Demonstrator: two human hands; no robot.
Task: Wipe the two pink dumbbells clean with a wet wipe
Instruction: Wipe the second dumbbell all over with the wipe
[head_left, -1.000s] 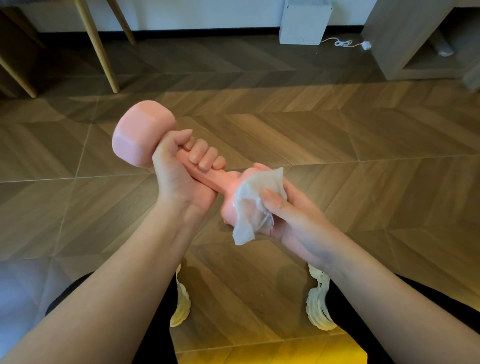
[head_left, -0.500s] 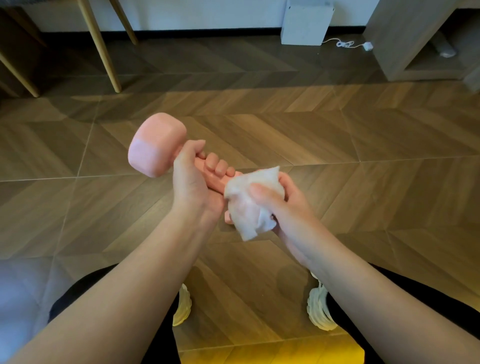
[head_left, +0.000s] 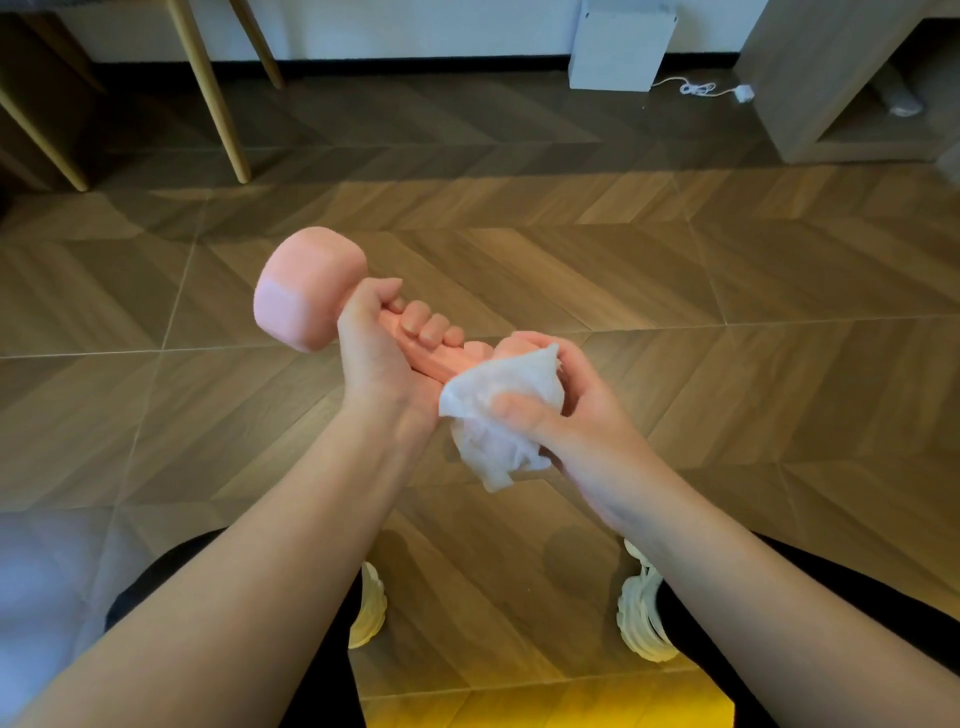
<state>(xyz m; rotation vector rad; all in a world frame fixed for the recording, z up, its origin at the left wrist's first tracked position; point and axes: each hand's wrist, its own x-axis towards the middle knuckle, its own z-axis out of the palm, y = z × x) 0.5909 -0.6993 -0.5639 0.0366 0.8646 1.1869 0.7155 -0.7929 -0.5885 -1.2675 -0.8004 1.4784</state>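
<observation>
Gripping the handle of the pink dumbbell (head_left: 306, 291), the left hand (head_left: 379, 358) has its fingers curled right round the bar and holds the weight in the air above the wooden floor (head_left: 675, 286). The dumbbell's long axis slants: one head stands bare, up and to the left of the left hand, and the other end runs down to the right of it, toward the person. That near end is mostly hidden under the wet wipe (head_left: 498, 410), which the right hand (head_left: 582, 415) clasps around it, thumb pressing the crumpled sheet from the front and fingers curled behind. The right hand sits just beside the left hand, on its right, and the wipe's edge is close against the left wrist.

The wiping hand is therefore at the near head, so the far head lies beyond the left hand along the bar. To reach it, I judge, the left grip would have to shift or the dumbbell be turned end for end.

Counted: one pink dumbbell of the two named, one wipe, two hands. Two pale shoes (head_left: 641, 618) show below the left hand, nearer the person.
</observation>
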